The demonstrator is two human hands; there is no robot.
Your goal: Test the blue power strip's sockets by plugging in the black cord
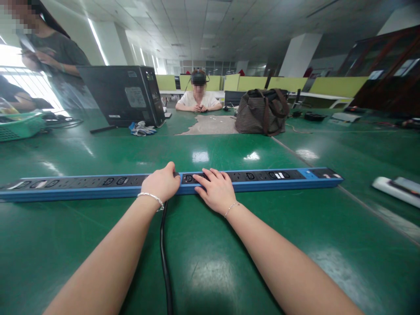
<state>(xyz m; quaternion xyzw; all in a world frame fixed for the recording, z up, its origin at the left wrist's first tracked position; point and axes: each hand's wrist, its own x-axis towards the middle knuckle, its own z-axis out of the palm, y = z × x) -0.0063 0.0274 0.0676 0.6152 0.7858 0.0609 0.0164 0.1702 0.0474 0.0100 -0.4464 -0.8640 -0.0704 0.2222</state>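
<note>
A long blue power strip (282, 186) with black sockets lies across the green table. Near its middle, my left hand (162, 183) is closed around a plug whose body is mostly hidden by the fingers, held at the strip's face. From under that hand a black power cord (164, 258) runs down toward me. Just to the right, my right hand (216, 188) lies with its fingers spread on top of the strip, beside a socket. Whether the plug sits in a socket cannot be seen.
Beyond the strip stand a black computer case (121, 96), a pair of gloves (142, 129) and a brown bag (262, 111). A green basket (21, 127) is at left, a white device (398, 190) at right. A person (198, 100) sits opposite; another (55, 57) stands at left.
</note>
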